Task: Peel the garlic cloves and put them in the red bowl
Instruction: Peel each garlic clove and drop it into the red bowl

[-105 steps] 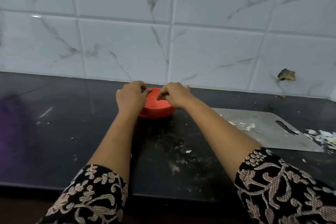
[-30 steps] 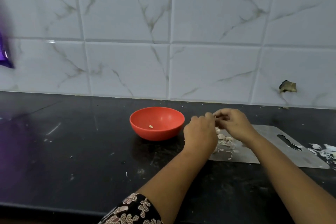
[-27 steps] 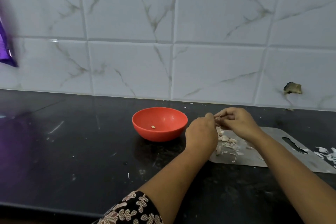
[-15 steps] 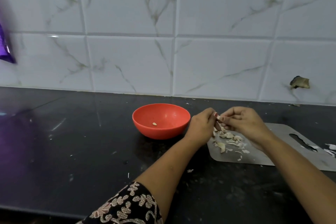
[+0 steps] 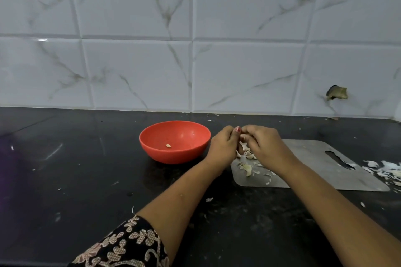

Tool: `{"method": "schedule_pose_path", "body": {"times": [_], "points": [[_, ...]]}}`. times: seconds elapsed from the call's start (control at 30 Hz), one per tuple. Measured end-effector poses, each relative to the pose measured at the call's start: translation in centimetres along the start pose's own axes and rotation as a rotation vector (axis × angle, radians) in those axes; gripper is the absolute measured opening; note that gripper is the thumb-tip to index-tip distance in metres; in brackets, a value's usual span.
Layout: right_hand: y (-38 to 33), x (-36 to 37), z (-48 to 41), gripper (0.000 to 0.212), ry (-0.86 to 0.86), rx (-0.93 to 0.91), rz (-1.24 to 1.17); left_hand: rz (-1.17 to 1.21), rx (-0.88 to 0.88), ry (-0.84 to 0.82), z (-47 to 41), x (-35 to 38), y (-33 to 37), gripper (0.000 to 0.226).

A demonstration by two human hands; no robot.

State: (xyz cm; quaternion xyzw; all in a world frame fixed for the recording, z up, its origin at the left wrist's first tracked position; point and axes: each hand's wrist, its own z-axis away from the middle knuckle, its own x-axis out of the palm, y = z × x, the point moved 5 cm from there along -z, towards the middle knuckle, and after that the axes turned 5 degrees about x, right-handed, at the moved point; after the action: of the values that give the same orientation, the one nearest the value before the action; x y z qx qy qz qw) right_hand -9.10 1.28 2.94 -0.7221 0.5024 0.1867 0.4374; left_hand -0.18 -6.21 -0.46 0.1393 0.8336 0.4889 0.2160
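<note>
Head camera looks down on a black stone table [image 5: 76,169] backed by white marble-veined wall tiles [image 5: 138,71]. One red round plastic bowl [image 5: 173,157] stands on the table, and one small peeled garlic clove [image 5: 168,145] lies on its floor. At 3 o'clock from the bowl, two hands meet over the left end of one flat grey metal cutting board [image 5: 314,165]. The left hand [image 5: 223,147] and the right hand [image 5: 263,145] have their fingers curled and drawn together, tips touching. They pinch one pale garlic clove [image 5: 242,136] between them, most of it hidden by the fingers. Under the hands a scatter of papery garlic skins [image 5: 247,168] lies on the board, too small and too many to count. A second heap of white skins [image 5: 388,169] lies on the table at 3 o'clock from the board, just beside its right end. One patterned black sleeve [image 5: 125,245] shows, on the left arm. One broken hole [image 5: 337,92] in a tile sits at 1 o'clock from the hands.
</note>
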Motion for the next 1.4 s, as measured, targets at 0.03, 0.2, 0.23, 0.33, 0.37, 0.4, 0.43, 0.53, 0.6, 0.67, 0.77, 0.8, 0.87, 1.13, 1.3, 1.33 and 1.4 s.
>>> {"method": "schedule_pose_path", "body": {"times": [0.03,0.2,0.23,0.33,0.37,0.4,0.43,0.53,0.6,0.67,0.77,0.8,0.87,1.13,1.3,1.33,1.4], "points": [[0.0,0.0,0.0,0.015,-0.002,-0.005,0.016,-0.003,-0.001,-0.005,-0.1,0.1,-0.1,0.030],[0.2,-0.1,-0.2,0.010,0.013,0.044,-0.103,-0.088,0.062,-0.047,-0.3,-0.3,0.1,0.035],[0.3,-0.2,-0.3,0.010,0.018,0.060,-0.144,-0.116,0.079,-0.038,-0.2,-0.5,0.2,0.035],[0.8,-0.6,-0.2,0.013,0.016,0.111,-0.215,-0.195,0.133,0.003,0.0,-0.6,0.6,0.032],[1.0,-0.7,-0.1,0.014,0.021,0.122,-0.236,-0.200,0.150,0.017,0.0,-0.6,0.8,0.031],[1.1,-0.9,-0.1,0.014,0.024,0.129,-0.258,-0.189,0.159,0.023,0.0,-0.6,0.9,0.030],[1.1,-1.0,-0.2,0.014,0.020,0.131,-0.280,-0.171,0.162,0.023,-0.1,-0.5,1.0,0.028],[1.2,-1.1,-0.2,0.011,0.002,0.142,-0.353,-0.105,0.170,0.007,-0.1,-0.2,1.1,0.021],[1.4,-1.1,-0.2,0.008,0.018,0.165,-0.383,-0.063,0.191,0.006,-0.1,-0.2,1.2,0.017],[1.6,-1.1,-0.3,0.008,0.049,0.186,-0.408,-0.053,0.216,0.015,-0.1,-0.4,1.4,0.014],[1.5,-1.4,-0.2,0.009,0.078,0.167,-0.335,-0.070,0.206,0.007,0.0,-0.3,1.5,0.011],[1.4,-1.5,-0.1,0.011,0.084,0.137,-0.260,-0.082,0.196,0.000,0.1,-0.2,1.5,0.013],[1.1,-1.7,0.1,0.015,0.091,0.066,-0.103,-0.106,0.176,-0.016,0.0,-0.1,1.5,0.016],[1.3,-1.8,-0.3,0.011,0.050,0.095,-0.129,-0.084,0.210,-0.091,0.3,0.0,1.9,0.015],[1.6,-1.7,-0.5,0.008,-0.036,0.099,-0.174,-0.105,0.234,-0.135,0.4,0.0,1.8,0.018],[1.7,-1.7,-0.6,0.009,-0.061,0.104,-0.183,-0.120,0.241,-0.142,0.5,0.1,1.8,0.018],[2.0,-1.6,-0.7,0.009,-0.128,0.110,-0.202,-0.150,0.257,-0.156,0.5,0.1,1.9,0.019]]}}
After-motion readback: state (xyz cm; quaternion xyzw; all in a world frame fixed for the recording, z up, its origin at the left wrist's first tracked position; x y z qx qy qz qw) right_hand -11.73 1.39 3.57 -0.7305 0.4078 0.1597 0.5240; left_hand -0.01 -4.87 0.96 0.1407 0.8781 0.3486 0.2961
